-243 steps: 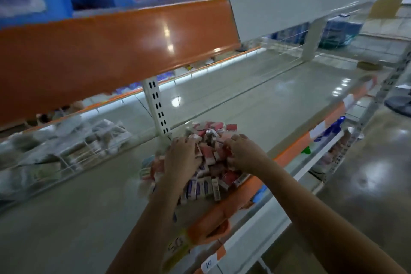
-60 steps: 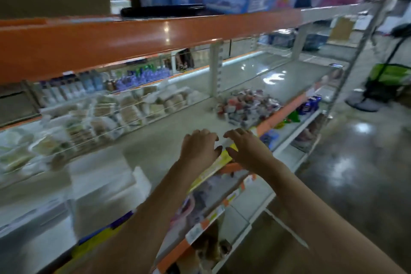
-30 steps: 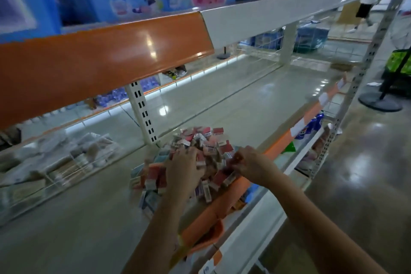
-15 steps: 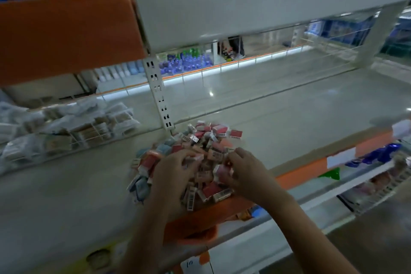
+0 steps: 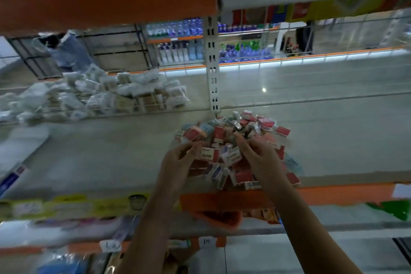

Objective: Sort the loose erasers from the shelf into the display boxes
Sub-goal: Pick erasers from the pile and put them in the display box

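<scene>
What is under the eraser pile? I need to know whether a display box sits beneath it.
The eraser pile rests on the grey shelf. Both hands and the erasers cover its base, so a box beneath cannot be ruled out.

A: What can't you read?
B: Eraser pile (image 5: 235, 140): near part hidden behind left hand (image 5: 178, 162) and right hand (image 5: 260, 158). Labels too blurred.
A: Grip?
B: Fingertips buried in pile, can't tell. Lower shelf goods (image 5: 66, 224) smeared.
</scene>
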A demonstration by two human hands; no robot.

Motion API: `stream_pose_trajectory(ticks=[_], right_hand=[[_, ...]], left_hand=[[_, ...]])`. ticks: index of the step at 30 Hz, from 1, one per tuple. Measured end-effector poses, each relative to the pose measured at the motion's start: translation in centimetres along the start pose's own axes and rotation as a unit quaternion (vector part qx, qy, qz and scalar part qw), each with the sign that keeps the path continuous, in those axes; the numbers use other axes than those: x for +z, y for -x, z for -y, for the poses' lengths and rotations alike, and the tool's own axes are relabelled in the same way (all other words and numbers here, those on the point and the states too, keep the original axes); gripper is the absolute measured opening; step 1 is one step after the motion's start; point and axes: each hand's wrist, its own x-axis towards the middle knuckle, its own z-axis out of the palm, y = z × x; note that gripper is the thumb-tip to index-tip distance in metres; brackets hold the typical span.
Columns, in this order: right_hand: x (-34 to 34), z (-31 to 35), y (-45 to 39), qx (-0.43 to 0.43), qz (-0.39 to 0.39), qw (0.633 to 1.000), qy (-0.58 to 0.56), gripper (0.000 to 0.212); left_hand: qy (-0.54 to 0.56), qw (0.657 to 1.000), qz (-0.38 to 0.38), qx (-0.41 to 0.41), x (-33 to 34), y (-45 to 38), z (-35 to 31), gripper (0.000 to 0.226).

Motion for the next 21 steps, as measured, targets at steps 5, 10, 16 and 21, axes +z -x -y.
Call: stream_pose_trajectory(ticks=[5,10,16,21], right_hand=[[3.5,1.1,0.3,0.028,0.040,0.994,-0.093,0.016],[8.3,2.4,0.6,0.027,0.088,0.992,-0.085,0.018],[17.1,4.4,1.8,0.066,0.193,0.965,-0.164,0.018],[26.8,6.3,4.0,0.079,0.284,0.939,-0.175,0.019]], left_hand=[[0.048,0.998,-0.025,0.012,-3.4,2.4,-0.4,0.031],[0.111,0.989,-0.094,0.004,-8.2,4.0,-0.1,0.019],[0.140,0.978,-0.154,0.023,-16.8,6.8,-0.5,0.017],[0.151,0.975,-0.163,0.022,-26.1,10.2,-1.0,0.015]])
